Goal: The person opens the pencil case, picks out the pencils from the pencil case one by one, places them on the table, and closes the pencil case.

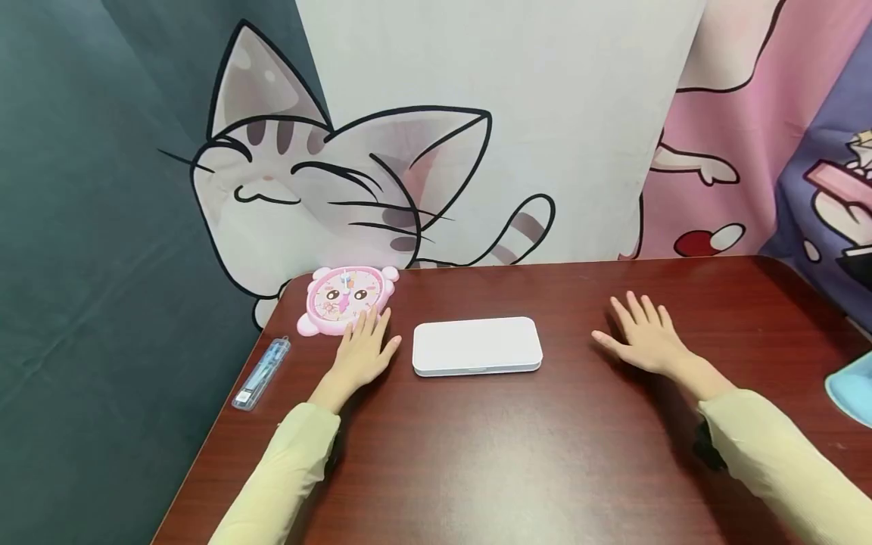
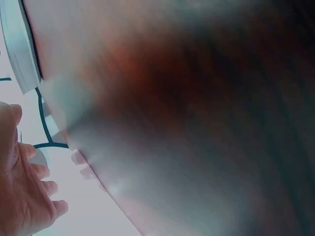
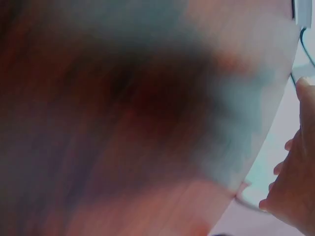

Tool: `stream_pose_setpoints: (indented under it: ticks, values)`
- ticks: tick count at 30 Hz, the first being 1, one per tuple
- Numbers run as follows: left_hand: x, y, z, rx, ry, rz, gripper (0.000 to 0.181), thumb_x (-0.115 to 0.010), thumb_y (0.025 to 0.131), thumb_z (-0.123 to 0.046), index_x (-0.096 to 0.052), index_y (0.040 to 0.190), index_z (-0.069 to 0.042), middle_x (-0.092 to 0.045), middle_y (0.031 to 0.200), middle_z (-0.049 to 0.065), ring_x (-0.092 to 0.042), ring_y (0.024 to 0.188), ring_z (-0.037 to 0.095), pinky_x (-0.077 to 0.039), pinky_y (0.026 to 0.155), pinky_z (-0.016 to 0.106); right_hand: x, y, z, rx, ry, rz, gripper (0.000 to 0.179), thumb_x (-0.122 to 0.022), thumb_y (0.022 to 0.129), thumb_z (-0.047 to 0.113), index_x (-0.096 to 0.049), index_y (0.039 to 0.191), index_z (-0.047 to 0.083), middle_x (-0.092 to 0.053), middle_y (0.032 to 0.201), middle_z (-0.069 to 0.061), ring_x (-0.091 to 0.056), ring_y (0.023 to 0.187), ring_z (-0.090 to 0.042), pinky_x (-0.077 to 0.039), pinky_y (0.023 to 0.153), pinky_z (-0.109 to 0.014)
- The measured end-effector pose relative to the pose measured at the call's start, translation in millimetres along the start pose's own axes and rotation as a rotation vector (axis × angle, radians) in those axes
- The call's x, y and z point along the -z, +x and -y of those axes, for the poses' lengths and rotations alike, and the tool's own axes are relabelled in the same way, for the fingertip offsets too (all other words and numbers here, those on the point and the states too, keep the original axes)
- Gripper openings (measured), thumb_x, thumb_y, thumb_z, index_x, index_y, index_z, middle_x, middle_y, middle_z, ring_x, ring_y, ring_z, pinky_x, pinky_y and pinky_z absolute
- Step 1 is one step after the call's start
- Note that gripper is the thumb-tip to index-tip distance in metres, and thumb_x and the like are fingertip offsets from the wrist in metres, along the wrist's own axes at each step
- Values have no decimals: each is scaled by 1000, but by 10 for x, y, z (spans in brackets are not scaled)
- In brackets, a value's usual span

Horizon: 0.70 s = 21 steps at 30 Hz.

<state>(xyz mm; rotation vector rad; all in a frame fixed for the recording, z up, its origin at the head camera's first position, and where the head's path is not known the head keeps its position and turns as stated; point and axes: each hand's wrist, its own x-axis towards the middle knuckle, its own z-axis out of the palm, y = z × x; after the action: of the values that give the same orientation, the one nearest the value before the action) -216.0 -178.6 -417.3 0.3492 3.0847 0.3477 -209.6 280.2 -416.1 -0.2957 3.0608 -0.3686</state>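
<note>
A flat white case (image 1: 477, 345) with rounded corners lies closed on the brown table, between the two hands. To its left, my left hand (image 1: 359, 354) is spread palm down, holding nothing. Its fingertips overlap the lower right edge of a pink toy clock (image 1: 345, 297) with a cartoon face; whether they touch it I cannot tell. On the other side of the case, my right hand (image 1: 647, 337) has its fingers straight and apart, with nothing in it. The left wrist view catches the case's edge (image 2: 22, 54) beyond the left hand (image 2: 27, 191).
A slim clear-and-blue plastic pack (image 1: 262, 374) lies by the table's left edge. Part of a light blue object (image 1: 853, 387) shows at the far right. The brown table (image 1: 518, 462) ends at a cartoon cat cloth (image 1: 354, 182) hanging behind it.
</note>
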Motion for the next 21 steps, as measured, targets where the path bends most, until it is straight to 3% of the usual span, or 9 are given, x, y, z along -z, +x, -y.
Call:
stream_pose_setpoints:
  ticks: [9, 15, 18, 21]
  values:
    - [-67, 44, -82, -31, -20, 4, 61, -35, 96, -41, -21, 146, -8, -15, 152, 20, -11, 141, 36, -10, 112, 54, -117, 262, 617, 134, 5, -2, 80, -43, 89, 53, -19, 144, 0, -14, 148, -30, -11, 135, -48, -9, 107, -62]
    - [-82, 65, -173, -140, -139, -45, 64, -31, 95, -47, -23, 145, -8, -15, 151, 22, -11, 140, 39, -8, 112, 54, -227, 381, 1050, 265, 1, 20, 69, -38, 94, 47, -20, 146, 7, -15, 151, -21, -12, 138, -42, -10, 110, -57]
    - [-75, 98, -230, -199, -138, -21, 64, -33, 95, -46, -22, 145, -7, -14, 151, 23, -10, 140, 40, -9, 112, 54, -284, 416, 1229, 345, 3, 31, 65, -38, 94, 46, -22, 146, 9, -18, 152, -18, -14, 139, -40, -11, 111, -55]
    - [-56, 135, -284, -240, -134, 64, 66, -39, 94, -43, -21, 145, -5, -13, 152, 22, -9, 140, 38, -12, 113, 52, -340, 443, 1374, 423, -12, 60, 68, -39, 93, 49, -23, 145, 9, -20, 151, -16, -16, 139, -37, -13, 111, -55]
